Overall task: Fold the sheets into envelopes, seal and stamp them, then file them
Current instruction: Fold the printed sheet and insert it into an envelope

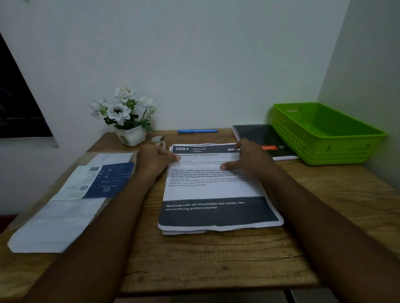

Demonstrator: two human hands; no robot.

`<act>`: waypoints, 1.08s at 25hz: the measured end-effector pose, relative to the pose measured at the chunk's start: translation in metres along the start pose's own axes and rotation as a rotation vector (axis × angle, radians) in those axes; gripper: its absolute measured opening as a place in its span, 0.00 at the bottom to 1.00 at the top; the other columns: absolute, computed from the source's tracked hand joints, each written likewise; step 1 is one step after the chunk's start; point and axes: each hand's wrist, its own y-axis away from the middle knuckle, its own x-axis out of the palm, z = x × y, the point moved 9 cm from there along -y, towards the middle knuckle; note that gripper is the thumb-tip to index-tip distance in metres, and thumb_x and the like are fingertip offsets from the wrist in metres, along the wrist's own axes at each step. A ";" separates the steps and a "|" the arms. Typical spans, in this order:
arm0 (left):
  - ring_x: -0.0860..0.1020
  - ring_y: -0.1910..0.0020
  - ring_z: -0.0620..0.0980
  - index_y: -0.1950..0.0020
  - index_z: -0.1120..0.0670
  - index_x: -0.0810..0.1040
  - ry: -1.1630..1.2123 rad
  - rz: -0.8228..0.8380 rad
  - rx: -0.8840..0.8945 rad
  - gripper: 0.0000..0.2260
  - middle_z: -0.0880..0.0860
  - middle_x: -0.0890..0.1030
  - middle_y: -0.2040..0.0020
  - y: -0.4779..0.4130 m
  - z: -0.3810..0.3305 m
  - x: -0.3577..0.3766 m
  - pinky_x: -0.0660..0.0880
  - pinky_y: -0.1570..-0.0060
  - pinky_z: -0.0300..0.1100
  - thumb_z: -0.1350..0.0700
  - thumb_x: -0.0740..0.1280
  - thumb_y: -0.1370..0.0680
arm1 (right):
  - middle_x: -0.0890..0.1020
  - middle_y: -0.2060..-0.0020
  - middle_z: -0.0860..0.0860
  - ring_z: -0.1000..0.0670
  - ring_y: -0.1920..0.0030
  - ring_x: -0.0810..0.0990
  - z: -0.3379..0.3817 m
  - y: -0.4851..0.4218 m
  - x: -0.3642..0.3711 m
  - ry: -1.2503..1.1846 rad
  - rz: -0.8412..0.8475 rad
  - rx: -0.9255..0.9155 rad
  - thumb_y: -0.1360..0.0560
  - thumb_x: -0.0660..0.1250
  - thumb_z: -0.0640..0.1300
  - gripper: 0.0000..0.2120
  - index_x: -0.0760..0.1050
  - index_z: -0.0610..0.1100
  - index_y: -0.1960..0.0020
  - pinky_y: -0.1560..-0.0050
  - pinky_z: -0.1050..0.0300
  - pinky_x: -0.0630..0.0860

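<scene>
A stack of printed sheets [216,193] with dark header and footer bands lies in the middle of the wooden desk [221,259]. My left hand [153,161] rests at the stack's far left corner, fingers on the paper. My right hand [249,159] lies flat on the far right part of the top sheet, thumb spread. Neither hand has lifted anything. White envelopes [58,222] lie in a row along the left side, with a blue-and-white one [100,181] on top. A green plastic basket [325,133] stands at the back right.
A white pot of white flowers [127,115] stands at the back left, with a small stamp-like object [159,140] beside it. A blue pen [197,130] lies along the back wall. A black notebook [262,137] sits between the sheets and the basket. Walls close the back and right.
</scene>
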 end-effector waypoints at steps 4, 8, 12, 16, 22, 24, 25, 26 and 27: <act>0.80 0.63 0.51 0.62 0.58 0.83 -0.036 0.025 0.001 0.10 0.55 0.83 0.63 0.002 -0.002 0.004 0.78 0.54 0.45 0.56 0.80 0.37 | 0.77 0.39 0.47 0.47 0.41 0.76 0.000 0.005 0.000 -0.046 0.007 -0.001 0.44 0.78 0.66 0.41 0.71 0.47 0.38 0.44 0.51 0.74; 0.82 0.53 0.59 0.56 0.60 0.82 0.033 0.030 -0.056 0.13 0.60 0.83 0.54 0.006 0.002 0.004 0.78 0.50 0.49 0.58 0.80 0.37 | 0.78 0.41 0.50 0.50 0.43 0.77 0.003 0.010 0.001 -0.049 0.032 -0.009 0.47 0.79 0.68 0.44 0.70 0.49 0.37 0.47 0.54 0.74; 0.81 0.51 0.58 0.57 0.58 0.81 0.080 0.051 -0.098 0.14 0.59 0.83 0.51 0.007 0.005 0.003 0.78 0.48 0.48 0.58 0.80 0.38 | 0.76 0.36 0.51 0.50 0.38 0.73 0.017 0.017 0.009 0.098 0.065 -0.135 0.42 0.72 0.73 0.42 0.71 0.53 0.34 0.40 0.51 0.72; 0.80 0.51 0.53 0.55 0.58 0.80 -0.014 0.053 -0.054 0.16 0.56 0.81 0.49 0.002 0.002 0.006 0.77 0.46 0.49 0.57 0.81 0.38 | 0.69 0.27 0.51 0.47 0.30 0.68 0.025 0.017 0.018 0.244 0.164 -0.208 0.35 0.64 0.75 0.40 0.68 0.55 0.29 0.32 0.48 0.65; 0.79 0.51 0.52 0.54 0.56 0.77 -0.132 0.034 -0.031 0.19 0.53 0.81 0.51 -0.005 0.004 0.008 0.77 0.48 0.51 0.51 0.80 0.38 | 0.72 0.30 0.50 0.47 0.33 0.71 0.032 0.014 0.016 0.242 0.179 -0.231 0.36 0.66 0.73 0.41 0.68 0.54 0.29 0.36 0.51 0.68; 0.80 0.52 0.52 0.54 0.57 0.79 -0.121 0.052 -0.037 0.18 0.53 0.82 0.51 -0.011 0.007 0.011 0.77 0.48 0.51 0.51 0.80 0.38 | 0.74 0.31 0.51 0.48 0.33 0.72 0.033 0.013 0.014 0.218 0.155 -0.227 0.37 0.68 0.73 0.41 0.68 0.54 0.29 0.38 0.53 0.68; 0.80 0.54 0.51 0.56 0.56 0.80 -0.088 0.058 -0.040 0.16 0.52 0.82 0.53 -0.013 0.007 0.011 0.77 0.48 0.50 0.52 0.80 0.38 | 0.75 0.32 0.52 0.49 0.34 0.73 0.033 0.013 0.012 0.206 0.137 -0.229 0.38 0.69 0.73 0.42 0.69 0.55 0.30 0.38 0.53 0.69; 0.80 0.57 0.49 0.60 0.53 0.81 -0.043 0.055 -0.041 0.12 0.50 0.82 0.56 -0.014 0.007 0.010 0.77 0.49 0.49 0.53 0.80 0.37 | 0.76 0.33 0.53 0.50 0.35 0.74 0.034 0.014 0.010 0.196 0.121 -0.232 0.39 0.70 0.73 0.42 0.69 0.55 0.30 0.38 0.53 0.69; 0.79 0.59 0.47 0.64 0.51 0.80 0.005 0.050 -0.046 0.09 0.48 0.81 0.59 -0.014 0.007 0.008 0.77 0.51 0.47 0.54 0.80 0.37 | 0.76 0.34 0.54 0.50 0.35 0.74 0.033 0.014 0.009 0.184 0.111 -0.234 0.40 0.70 0.73 0.42 0.69 0.56 0.30 0.38 0.53 0.70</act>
